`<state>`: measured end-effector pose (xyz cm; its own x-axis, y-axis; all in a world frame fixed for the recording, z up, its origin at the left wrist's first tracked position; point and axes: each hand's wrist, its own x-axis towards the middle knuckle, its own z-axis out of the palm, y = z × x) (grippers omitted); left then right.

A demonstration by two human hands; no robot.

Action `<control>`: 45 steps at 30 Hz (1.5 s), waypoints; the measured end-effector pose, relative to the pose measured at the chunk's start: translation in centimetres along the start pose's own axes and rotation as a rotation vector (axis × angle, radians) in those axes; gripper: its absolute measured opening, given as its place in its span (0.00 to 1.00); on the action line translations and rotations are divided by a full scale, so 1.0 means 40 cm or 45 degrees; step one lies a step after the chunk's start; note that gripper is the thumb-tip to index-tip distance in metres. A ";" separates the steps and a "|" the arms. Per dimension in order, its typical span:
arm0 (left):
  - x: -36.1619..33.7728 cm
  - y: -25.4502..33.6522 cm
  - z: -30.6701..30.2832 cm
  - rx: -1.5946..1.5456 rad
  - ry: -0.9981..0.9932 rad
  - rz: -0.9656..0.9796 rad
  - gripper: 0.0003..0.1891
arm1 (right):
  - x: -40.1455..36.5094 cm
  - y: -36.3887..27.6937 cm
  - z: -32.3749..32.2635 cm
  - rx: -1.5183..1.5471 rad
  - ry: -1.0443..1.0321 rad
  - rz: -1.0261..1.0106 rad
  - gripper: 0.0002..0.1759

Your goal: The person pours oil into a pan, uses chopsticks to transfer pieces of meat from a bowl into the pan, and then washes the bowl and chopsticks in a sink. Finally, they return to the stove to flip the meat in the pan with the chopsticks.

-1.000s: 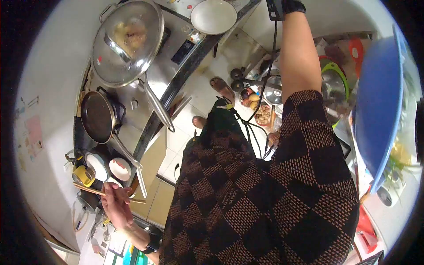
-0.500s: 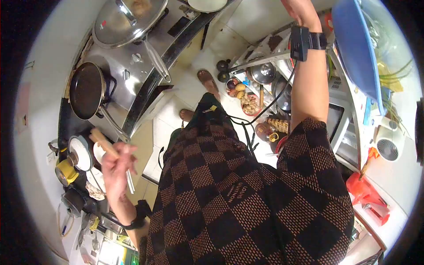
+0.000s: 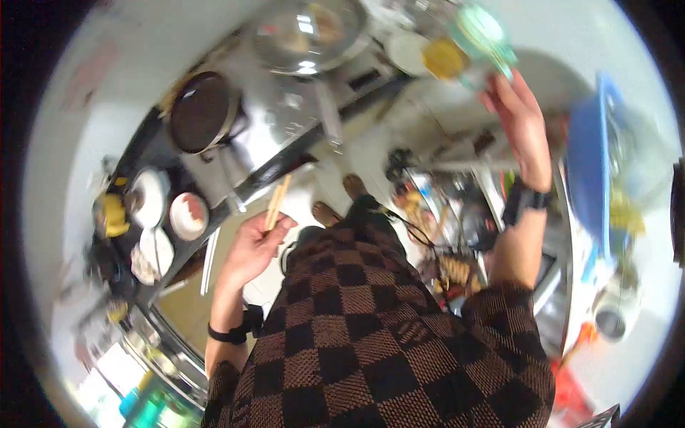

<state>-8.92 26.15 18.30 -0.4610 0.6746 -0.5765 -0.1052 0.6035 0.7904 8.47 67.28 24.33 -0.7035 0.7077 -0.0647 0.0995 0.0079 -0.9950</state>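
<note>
Wooden chopsticks [image 3: 278, 202] are gripped in my left hand [image 3: 251, 250], above the gap beside the counter. My right hand [image 3: 519, 118] is raised at the upper right, its fingers closed at the handle of a pale green item [image 3: 481, 32], which is blurred. A round yellow thing [image 3: 444, 58] lies just left of that item. On the stove, a pan under a glass lid [image 3: 310, 32] has food visible inside. Nearer my left hand sits an empty dark frying pan [image 3: 203, 113].
A plate with pinkish food [image 3: 189, 215], a white lid [image 3: 148, 198] and a yellow-banded pot [image 3: 110, 215] stand on the left counter [image 3: 143, 135]. A blue basin [image 3: 591, 164] is at the right. Shelves with food and pans [image 3: 481, 228] stand below, past my feet [image 3: 327, 214].
The view has turned and shifted, bringing my right hand and the green item into sight. My left hand with the chopsticks now appears farther right, away from the plates.
</note>
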 end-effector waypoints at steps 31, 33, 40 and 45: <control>-0.408 -0.529 0.089 -0.943 1.403 -0.282 0.15 | 0.299 0.093 0.940 -0.901 -0.845 0.075 0.36; -0.426 -0.559 0.083 -0.973 1.439 -0.303 0.15 | 0.302 0.095 0.988 -1.360 -0.820 -0.107 0.43; -0.484 -0.632 0.077 -0.966 1.465 -0.371 0.14 | 0.303 0.125 1.098 -1.712 -0.729 -0.290 0.41; -0.519 -0.663 0.082 -1.021 1.551 -0.402 0.15 | 0.295 0.114 1.164 -1.842 -0.749 -0.359 0.42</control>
<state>6.34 -2.45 8.63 -0.7191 -0.4402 -0.5377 -0.5959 -0.0077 0.8031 -32.14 42.80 15.50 -0.9428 0.2098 -0.2591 0.2403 0.9663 -0.0922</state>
